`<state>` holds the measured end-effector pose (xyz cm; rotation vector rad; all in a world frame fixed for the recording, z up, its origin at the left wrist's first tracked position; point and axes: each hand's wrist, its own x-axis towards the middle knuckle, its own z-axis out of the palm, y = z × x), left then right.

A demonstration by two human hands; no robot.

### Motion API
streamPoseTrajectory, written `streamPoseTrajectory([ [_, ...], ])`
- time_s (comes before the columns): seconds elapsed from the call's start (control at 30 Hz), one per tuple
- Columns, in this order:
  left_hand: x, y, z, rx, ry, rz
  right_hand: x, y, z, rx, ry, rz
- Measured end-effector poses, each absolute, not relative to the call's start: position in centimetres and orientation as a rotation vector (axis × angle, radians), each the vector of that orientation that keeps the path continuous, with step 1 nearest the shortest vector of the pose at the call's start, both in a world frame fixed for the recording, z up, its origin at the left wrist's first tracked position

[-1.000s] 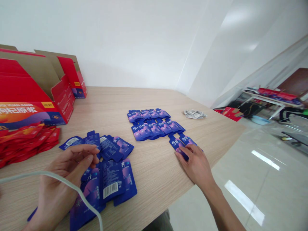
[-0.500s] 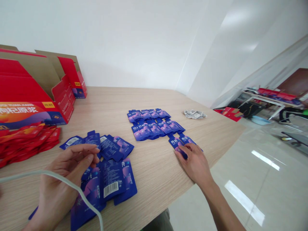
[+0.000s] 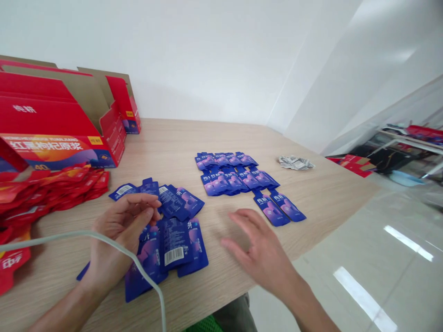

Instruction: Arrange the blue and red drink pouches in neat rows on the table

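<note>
Over a loose heap of blue pouches [image 3: 175, 240] hovers my left hand [image 3: 126, 226], its fingers curled in toward the thumb, and no pouch shows in its grasp. Some pouches in the heap lie with the barcode side up. My right hand [image 3: 258, 244] is above the bare wood between the heap and the laid-out pouches, thumb and fingers apart, slightly blurred, holding nothing. Just beyond it two blue pouches [image 3: 280, 206] lie side by side, face up. Farther back, overlapping blue pouches [image 3: 238, 180] form two rows.
Red pouches [image 3: 65, 191] are piled at the left, before an open red carton [image 3: 51, 120]. A white cable [image 3: 114, 244] crosses in front of my left forearm. Crumpled printed paper [image 3: 295, 162] lies at the table's right. Beyond the table edge, flattened red cardboard [image 3: 356, 163] is on the floor.
My right hand has let go of the pouch pair and moved left toward the heap, opening. My left hand keeps its curled pose. The view has shifted left.
</note>
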<state>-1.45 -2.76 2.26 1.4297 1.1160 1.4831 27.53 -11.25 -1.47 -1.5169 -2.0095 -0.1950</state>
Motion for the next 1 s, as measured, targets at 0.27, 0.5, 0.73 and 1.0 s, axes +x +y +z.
streamPoseTrajectory([
  [0.27,-2.5,-2.7,1.2,1.962,1.099,1.243,19.4,-10.3,-2.0,-1.370,-2.359,0.048],
  [0.5,-2.4,-3.1,-1.5,2.603,0.702,0.804,19.4,-10.5,-3.2,-1.333,-2.451,-0.208],
  [0.73,-3.0,-2.6,-2.3,2.635,0.755,0.732,24.2,-12.7,-3.0,-1.247,-2.302,-0.363],
  [1.0,-2.3,-2.8,-2.8,2.548,0.810,0.845,32.2,-12.8,-3.7,-1.514,-2.059,-0.863],
])
